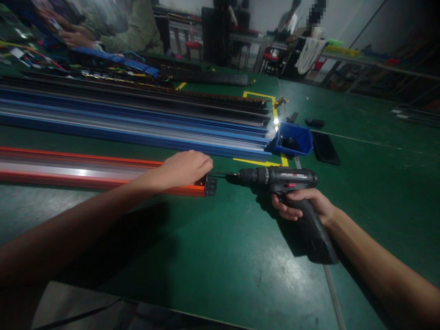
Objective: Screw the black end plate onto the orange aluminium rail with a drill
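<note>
My right hand (302, 206) is wrapped round the handle of a black cordless drill (292, 178), which points left. Its long thin bit reaches to the end of an orange metal channel (85, 169) lying across the table. A black end cap (211, 187) sits at that end of the channel. My left hand (189, 167) is closed over the channel's end, next to the cap, with the fingertips beside the bit's tip. The exact contact of the bit is hidden by the fingers.
Behind the orange channel lie several blue and black metal channels (137, 128). A blue bin (294, 137) with small dark parts stands at their right end, beside a black flat tray (326, 147). Across the green table (233, 256), another person (120, 27) handles wiring.
</note>
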Demonstrator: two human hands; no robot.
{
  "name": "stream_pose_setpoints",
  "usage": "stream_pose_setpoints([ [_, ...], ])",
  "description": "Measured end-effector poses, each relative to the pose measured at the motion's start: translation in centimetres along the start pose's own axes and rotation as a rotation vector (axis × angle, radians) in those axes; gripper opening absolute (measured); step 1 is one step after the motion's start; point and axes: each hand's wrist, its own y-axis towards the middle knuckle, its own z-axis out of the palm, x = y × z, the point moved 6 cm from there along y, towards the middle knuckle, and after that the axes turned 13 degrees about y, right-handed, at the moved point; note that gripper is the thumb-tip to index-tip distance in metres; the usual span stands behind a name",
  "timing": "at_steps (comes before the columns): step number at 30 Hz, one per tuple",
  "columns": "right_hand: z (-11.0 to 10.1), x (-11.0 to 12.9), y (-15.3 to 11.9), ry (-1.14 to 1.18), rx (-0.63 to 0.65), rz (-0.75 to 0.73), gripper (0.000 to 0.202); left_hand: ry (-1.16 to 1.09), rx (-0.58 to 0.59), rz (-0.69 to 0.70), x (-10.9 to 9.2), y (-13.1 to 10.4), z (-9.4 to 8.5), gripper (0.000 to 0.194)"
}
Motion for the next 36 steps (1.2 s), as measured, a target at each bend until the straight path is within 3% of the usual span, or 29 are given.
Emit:
stream_pose_setpoints([
  [36,0.03,0.14,0.02,0.034,-0.026,-0.005,0.026,-0.003,0.011,-0.004,0.06,0.01,0.07,0.032],
])
